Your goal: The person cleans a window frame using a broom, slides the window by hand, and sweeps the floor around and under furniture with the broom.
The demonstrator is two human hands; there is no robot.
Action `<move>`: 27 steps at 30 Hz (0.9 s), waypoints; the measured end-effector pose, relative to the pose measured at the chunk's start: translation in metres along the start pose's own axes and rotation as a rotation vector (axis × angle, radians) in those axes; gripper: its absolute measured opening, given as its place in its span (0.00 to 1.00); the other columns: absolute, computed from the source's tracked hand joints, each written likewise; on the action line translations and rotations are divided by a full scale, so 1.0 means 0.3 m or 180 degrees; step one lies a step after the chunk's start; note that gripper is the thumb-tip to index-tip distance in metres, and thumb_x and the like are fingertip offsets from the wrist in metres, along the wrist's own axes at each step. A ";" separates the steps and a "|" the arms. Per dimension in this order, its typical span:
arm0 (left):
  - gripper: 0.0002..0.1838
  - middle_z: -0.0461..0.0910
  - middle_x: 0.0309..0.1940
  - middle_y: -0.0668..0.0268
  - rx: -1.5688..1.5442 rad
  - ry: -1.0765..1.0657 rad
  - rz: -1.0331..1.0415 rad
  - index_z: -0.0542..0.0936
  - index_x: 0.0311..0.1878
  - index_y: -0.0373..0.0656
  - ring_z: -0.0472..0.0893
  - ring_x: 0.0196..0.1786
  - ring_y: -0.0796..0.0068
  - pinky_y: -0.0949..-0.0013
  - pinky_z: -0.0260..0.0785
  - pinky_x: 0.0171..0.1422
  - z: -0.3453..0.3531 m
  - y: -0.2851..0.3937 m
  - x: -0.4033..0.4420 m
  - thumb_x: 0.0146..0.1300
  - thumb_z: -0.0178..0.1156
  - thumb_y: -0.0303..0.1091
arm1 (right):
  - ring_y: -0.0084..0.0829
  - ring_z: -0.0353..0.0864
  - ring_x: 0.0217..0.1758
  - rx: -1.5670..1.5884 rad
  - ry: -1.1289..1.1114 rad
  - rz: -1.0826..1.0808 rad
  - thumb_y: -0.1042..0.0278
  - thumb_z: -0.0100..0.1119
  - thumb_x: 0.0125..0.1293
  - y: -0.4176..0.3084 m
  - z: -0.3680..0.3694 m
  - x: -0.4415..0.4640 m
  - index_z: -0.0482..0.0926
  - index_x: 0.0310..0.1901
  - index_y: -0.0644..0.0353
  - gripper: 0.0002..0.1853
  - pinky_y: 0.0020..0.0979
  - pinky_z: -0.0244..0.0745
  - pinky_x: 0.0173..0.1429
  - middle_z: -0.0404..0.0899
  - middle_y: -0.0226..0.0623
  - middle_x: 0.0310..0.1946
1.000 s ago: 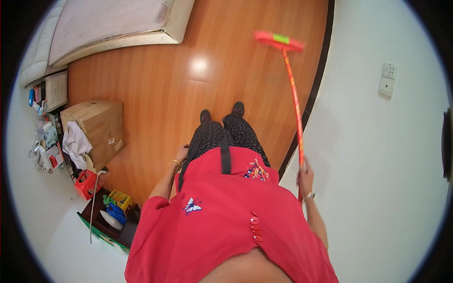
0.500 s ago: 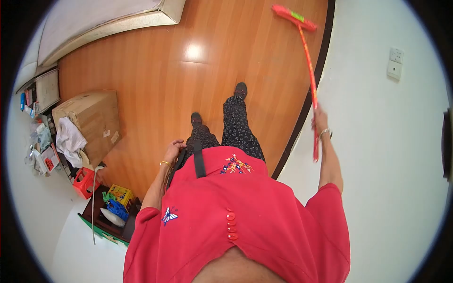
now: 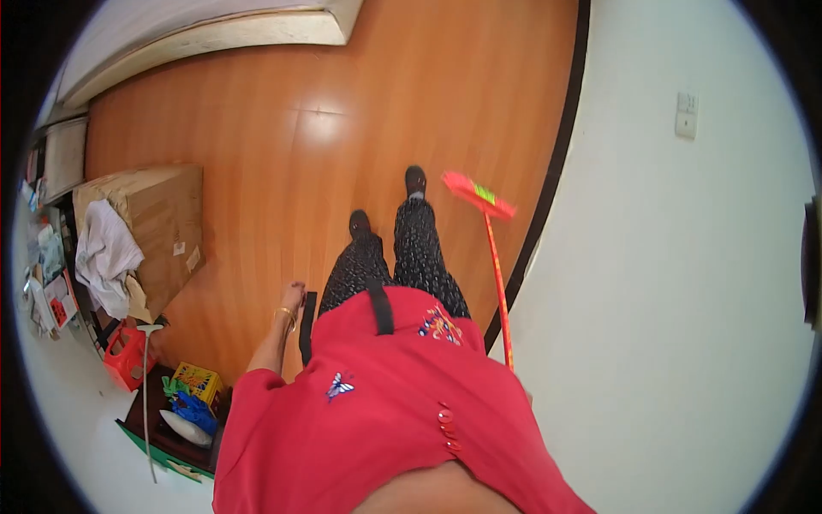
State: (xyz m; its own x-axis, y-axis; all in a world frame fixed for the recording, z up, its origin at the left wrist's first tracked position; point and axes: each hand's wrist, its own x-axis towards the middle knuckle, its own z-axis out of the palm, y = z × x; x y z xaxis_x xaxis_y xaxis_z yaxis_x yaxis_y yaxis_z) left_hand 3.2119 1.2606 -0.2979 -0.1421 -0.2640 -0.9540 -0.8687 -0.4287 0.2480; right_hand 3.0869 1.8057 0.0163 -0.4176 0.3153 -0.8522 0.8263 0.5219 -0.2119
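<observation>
A red broom (image 3: 482, 194) with a yellow-green label on its head is at my right, beside my feet. Its orange-red handle (image 3: 498, 283) runs back along the wall and disappears behind my red shirt (image 3: 385, 411). My right hand is hidden there, so its grip on the handle does not show. At my left side hangs my left hand (image 3: 294, 297), fingers loosely apart with nothing visible in them, a bracelet (image 3: 285, 319) on its wrist. A black strap (image 3: 308, 330) dangles close to it.
A large cardboard box (image 3: 163, 240) with a white cloth (image 3: 104, 257) stands left. Behind it are a red plastic stool (image 3: 128, 355), a thin pale pole (image 3: 145, 403) and a yellow box (image 3: 199, 385). A pale bed-like edge (image 3: 282, 30) lies ahead; a white wall (image 3: 651, 257) borders the right.
The broom head has come back from far ahead to beside my feet. My right hand, earlier visible on the handle, has gone out of sight. My left hand has shifted slightly back.
</observation>
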 end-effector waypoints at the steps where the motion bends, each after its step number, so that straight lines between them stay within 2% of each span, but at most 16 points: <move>1: 0.10 0.74 0.22 0.60 0.0082 -0.0248 0.0011 0.73 0.42 0.37 0.76 0.21 0.71 0.70 0.66 0.19 -0.058 -0.102 0.079 0.62 0.45 0.30 | 0.17 0.69 0.23 -0.0232 0.0025 -0.0457 0.64 0.47 0.66 0.065 0.015 0.022 0.64 0.62 0.63 0.24 0.21 0.68 0.28 0.73 0.28 0.21; 2: 0.09 0.75 0.22 0.60 0.0059 0.0297 -0.0326 0.72 0.42 0.39 0.75 0.18 0.71 0.70 0.64 0.16 -0.028 -0.052 -0.015 0.63 0.46 0.31 | 0.17 0.69 0.23 -0.0251 0.0001 -0.0584 0.64 0.47 0.66 0.031 0.040 0.033 0.64 0.62 0.63 0.24 0.21 0.68 0.28 0.73 0.28 0.21; 4: 0.09 0.75 0.23 0.61 -0.0494 0.0524 -0.0548 0.71 0.44 0.40 0.75 0.19 0.71 0.70 0.66 0.18 0.001 -0.026 -0.100 0.62 0.47 0.30 | 0.19 0.71 0.29 -0.0151 0.0132 -0.0501 0.66 0.47 0.66 -0.075 0.079 -0.012 0.65 0.61 0.67 0.23 0.21 0.69 0.35 0.76 0.31 0.27; 5: 0.09 0.75 0.23 0.61 -0.0470 0.0484 -0.0655 0.71 0.45 0.41 0.76 0.21 0.72 0.70 0.68 0.20 0.008 -0.051 -0.103 0.62 0.47 0.30 | 0.17 0.69 0.22 -0.0324 0.0149 -0.0909 0.66 0.45 0.67 -0.052 0.070 0.059 0.64 0.62 0.61 0.23 0.20 0.68 0.27 0.72 0.27 0.21; 6: 0.10 0.75 0.24 0.61 -0.0435 0.0442 -0.0766 0.71 0.46 0.42 0.76 0.22 0.72 0.69 0.69 0.22 0.019 -0.053 -0.105 0.63 0.46 0.31 | 0.17 0.69 0.22 -0.0341 0.0120 -0.0953 0.66 0.45 0.67 -0.188 0.085 0.060 0.64 0.62 0.61 0.23 0.20 0.68 0.27 0.72 0.27 0.21; 8: 0.11 0.76 0.25 0.61 -0.0556 0.0375 -0.0711 0.71 0.47 0.42 0.77 0.24 0.72 0.69 0.70 0.25 0.071 -0.033 -0.096 0.62 0.47 0.32 | 0.15 0.64 0.14 -0.0290 -0.0065 -0.0580 0.64 0.44 0.67 -0.510 0.119 0.115 0.64 0.63 0.55 0.23 0.20 0.63 0.17 0.66 0.22 0.15; 10: 0.12 0.76 0.26 0.60 -0.0690 0.0324 -0.0652 0.71 0.48 0.42 0.78 0.26 0.72 0.69 0.72 0.27 0.102 -0.033 -0.035 0.62 0.48 0.33 | 0.14 0.58 0.09 0.0028 -0.0153 -0.0700 0.62 0.43 0.68 -0.668 0.149 0.326 0.63 0.64 0.50 0.22 0.20 0.55 0.11 0.59 0.20 0.12; 12: 0.16 0.77 0.28 0.61 0.0270 0.0014 0.0669 0.69 0.51 0.41 0.78 0.28 0.71 0.71 0.72 0.30 0.118 -0.099 0.046 0.61 0.51 0.35 | 0.15 0.61 0.10 -0.0037 -0.0432 -0.1459 0.59 0.44 0.68 -0.931 0.201 0.510 0.63 0.63 0.56 0.23 0.20 0.57 0.11 0.61 0.22 0.12; 13: 0.16 0.77 0.28 0.61 0.0237 0.0066 0.0634 0.69 0.51 0.41 0.78 0.28 0.71 0.71 0.72 0.30 0.127 -0.049 -0.002 0.61 0.51 0.35 | 0.15 0.61 0.10 -0.0133 -0.0355 -0.1648 0.60 0.44 0.68 -1.043 0.241 0.644 0.63 0.63 0.56 0.23 0.20 0.56 0.11 0.60 0.21 0.12; 15: 0.18 0.77 0.29 0.59 -0.1490 -0.0339 -0.0075 0.69 0.51 0.39 0.79 0.29 0.70 0.73 0.73 0.30 0.185 0.188 -0.176 0.59 0.55 0.35 | 0.16 0.61 0.09 -0.0334 -0.0268 -0.2368 0.62 0.43 0.67 -1.261 0.342 0.973 0.65 0.62 0.55 0.22 0.22 0.57 0.10 0.61 0.22 0.13; 16: 0.18 0.77 0.29 0.59 -0.1528 -0.0270 -0.0102 0.69 0.51 0.39 0.79 0.29 0.70 0.73 0.73 0.30 0.205 0.248 -0.245 0.59 0.55 0.35 | 0.17 0.61 0.09 -0.0322 -0.0171 -0.2707 0.65 0.41 0.66 -1.404 0.419 1.054 0.67 0.60 0.56 0.21 0.22 0.58 0.11 0.61 0.23 0.14; 19: 0.13 0.77 0.30 0.54 -0.2043 0.0107 0.0189 0.71 0.47 0.36 0.79 0.28 0.67 0.73 0.75 0.31 0.243 0.289 -0.348 0.59 0.53 0.28 | 0.21 0.64 0.09 -0.0428 -0.0408 -0.2683 0.70 0.37 0.64 -1.845 0.624 1.132 0.64 0.61 0.53 0.22 0.23 0.62 0.11 0.62 0.27 0.13; 20: 0.13 0.77 0.30 0.54 -0.2075 0.0205 0.0153 0.71 0.47 0.36 0.79 0.28 0.67 0.73 0.75 0.31 0.233 0.265 -0.353 0.59 0.53 0.28 | 0.21 0.64 0.09 -0.0426 -0.0555 -0.2686 0.72 0.37 0.64 -1.967 0.685 1.092 0.67 0.56 0.54 0.19 0.25 0.62 0.12 0.61 0.27 0.12; 21: 0.13 0.76 0.30 0.54 -0.2272 0.0129 0.0059 0.70 0.47 0.36 0.80 0.28 0.66 0.71 0.76 0.30 0.225 0.237 -0.362 0.60 0.52 0.27 | 0.23 0.64 0.09 -0.0354 -0.0731 -0.2523 0.72 0.39 0.63 -2.066 0.746 1.113 0.69 0.45 0.56 0.11 0.27 0.62 0.12 0.60 0.27 0.12; 23: 0.12 0.76 0.30 0.52 -0.2771 0.0017 -0.0115 0.70 0.48 0.35 0.80 0.27 0.64 0.68 0.76 0.27 0.216 0.157 -0.363 0.61 0.51 0.26 | 0.25 0.63 0.09 -0.0250 -0.0989 -0.2399 0.72 0.40 0.62 -2.195 0.848 1.128 0.67 0.36 0.57 0.04 0.28 0.62 0.12 0.60 0.28 0.12; 27: 0.12 0.77 0.30 0.53 -0.2803 0.0273 -0.0293 0.70 0.47 0.35 0.80 0.27 0.64 0.68 0.76 0.27 0.230 0.045 -0.366 0.61 0.52 0.27 | 0.26 0.63 0.09 -0.0419 -0.0888 -0.2566 0.72 0.40 0.62 -2.128 0.948 1.069 0.65 0.32 0.56 0.03 0.29 0.62 0.12 0.60 0.29 0.12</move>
State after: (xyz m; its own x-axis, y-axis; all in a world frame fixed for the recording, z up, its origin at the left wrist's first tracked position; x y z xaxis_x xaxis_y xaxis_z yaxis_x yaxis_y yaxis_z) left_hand 3.1829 1.3433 -0.2013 -0.0230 -0.2443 -0.9694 -0.1899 -0.9510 0.2442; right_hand 2.5330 1.3483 -0.2579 -0.7355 -0.3881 -0.5554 0.2598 0.5955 -0.7602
